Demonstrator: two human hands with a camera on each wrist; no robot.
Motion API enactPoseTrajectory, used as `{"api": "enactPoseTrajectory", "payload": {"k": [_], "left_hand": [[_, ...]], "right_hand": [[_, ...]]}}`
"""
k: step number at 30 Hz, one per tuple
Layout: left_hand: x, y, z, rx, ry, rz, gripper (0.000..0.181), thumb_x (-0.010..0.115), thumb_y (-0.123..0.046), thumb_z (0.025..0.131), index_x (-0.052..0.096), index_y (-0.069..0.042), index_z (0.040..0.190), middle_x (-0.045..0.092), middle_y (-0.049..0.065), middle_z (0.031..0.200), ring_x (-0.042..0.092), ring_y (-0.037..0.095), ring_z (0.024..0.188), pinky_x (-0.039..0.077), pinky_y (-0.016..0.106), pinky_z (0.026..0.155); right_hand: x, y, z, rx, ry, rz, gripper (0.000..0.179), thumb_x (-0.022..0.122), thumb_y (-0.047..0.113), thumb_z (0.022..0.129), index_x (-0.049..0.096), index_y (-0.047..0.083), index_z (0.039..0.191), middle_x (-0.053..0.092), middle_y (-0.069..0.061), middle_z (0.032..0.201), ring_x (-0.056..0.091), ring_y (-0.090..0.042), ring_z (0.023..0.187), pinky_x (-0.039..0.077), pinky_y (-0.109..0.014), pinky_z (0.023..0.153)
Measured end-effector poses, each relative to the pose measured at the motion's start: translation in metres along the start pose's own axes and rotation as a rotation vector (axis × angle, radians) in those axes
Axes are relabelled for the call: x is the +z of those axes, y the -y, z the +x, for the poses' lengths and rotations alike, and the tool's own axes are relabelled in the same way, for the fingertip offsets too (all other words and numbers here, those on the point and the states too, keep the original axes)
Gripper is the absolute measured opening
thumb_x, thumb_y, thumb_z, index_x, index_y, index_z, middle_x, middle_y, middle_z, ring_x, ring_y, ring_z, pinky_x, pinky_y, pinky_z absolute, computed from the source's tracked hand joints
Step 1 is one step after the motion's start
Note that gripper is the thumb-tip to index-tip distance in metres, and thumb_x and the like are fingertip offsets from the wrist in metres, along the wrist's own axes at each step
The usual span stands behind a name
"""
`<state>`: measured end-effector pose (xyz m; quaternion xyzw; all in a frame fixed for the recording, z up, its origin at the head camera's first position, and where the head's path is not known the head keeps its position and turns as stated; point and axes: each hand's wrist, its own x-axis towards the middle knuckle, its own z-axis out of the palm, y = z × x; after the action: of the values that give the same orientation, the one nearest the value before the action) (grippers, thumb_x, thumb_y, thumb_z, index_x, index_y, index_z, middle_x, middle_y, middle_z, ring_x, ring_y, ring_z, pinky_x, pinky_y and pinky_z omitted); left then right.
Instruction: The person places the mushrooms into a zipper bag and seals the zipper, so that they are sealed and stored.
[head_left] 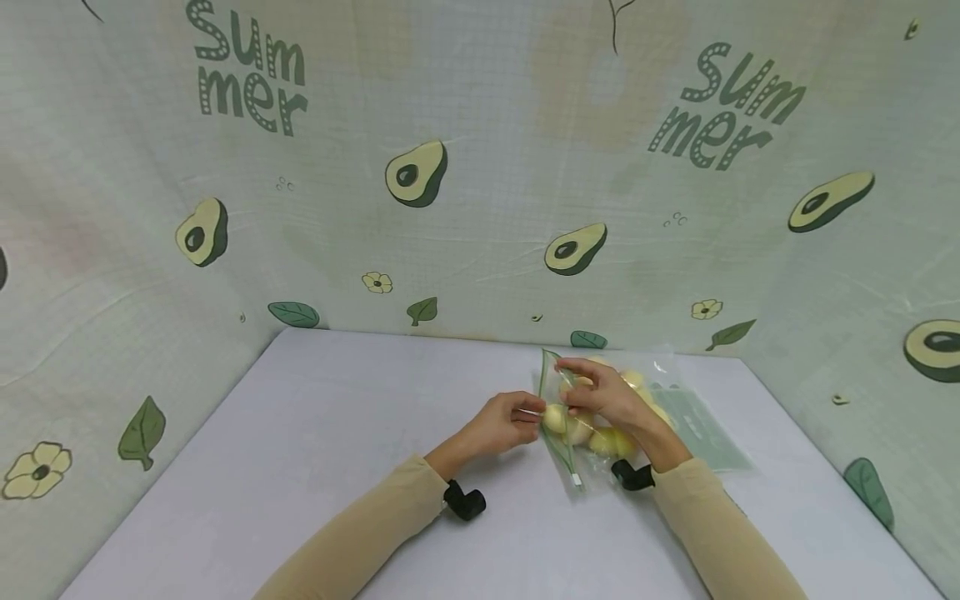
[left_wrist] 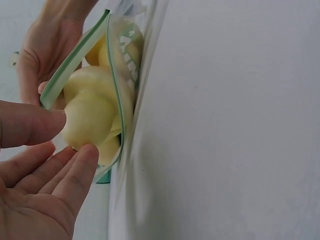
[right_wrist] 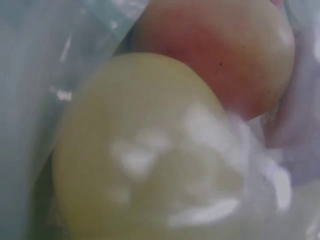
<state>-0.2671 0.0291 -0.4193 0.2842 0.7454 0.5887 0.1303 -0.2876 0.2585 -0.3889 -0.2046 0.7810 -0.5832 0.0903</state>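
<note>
A clear zip bag with green zip strips lies right of the table's middle, its mouth spread toward the left. Several pale yellow round fruits sit inside, and the right wrist view shows them close up behind shiny plastic. At the mouth, my left hand pinches one pale yellow fruit between thumb and fingertips. My right hand holds the bag by its mouth, fingers at the far zip edge and thumb lower down. Part of that hand is hidden behind the green strip in the left wrist view.
A flat, translucent greenish sheet or bag lies to the right of the fruits. Under everything is a white table, bounded at the back and sides by printed cloth. Black wrist cameras sit on both wrists.
</note>
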Motion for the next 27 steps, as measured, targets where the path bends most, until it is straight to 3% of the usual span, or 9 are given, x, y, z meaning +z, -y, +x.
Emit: {"api": "enactPoseTrajectory", "payload": {"k": [16,27], "left_hand": [[0.01,0.002,0.005,0.012,-0.015,-0.018,0.046,0.064,0.01,0.082,0.052,0.008,0.126,0.06,0.018,0.123,0.057,0.03,0.116,0.048,0.024,0.09],[0.015,0.004,0.006,-0.015,0.006,-0.063,0.059,0.063,0.009,0.082,0.04,0.01,0.136,0.055,0.021,0.13,0.054,0.031,0.12,0.048,0.027,0.092]], "right_hand": [[0.0,-0.004,0.003,-0.021,0.005,0.059,0.06,0.064,-0.001,0.088,0.038,-0.005,0.142,0.034,-0.023,0.145,0.062,-0.012,0.071,0.056,-0.028,0.065],[0.001,0.0,0.001,-0.009,0.004,0.049,0.059,0.062,-0.002,0.089,0.036,-0.004,0.143,0.033,-0.021,0.146,0.062,-0.013,0.072,0.055,-0.028,0.066]]}}
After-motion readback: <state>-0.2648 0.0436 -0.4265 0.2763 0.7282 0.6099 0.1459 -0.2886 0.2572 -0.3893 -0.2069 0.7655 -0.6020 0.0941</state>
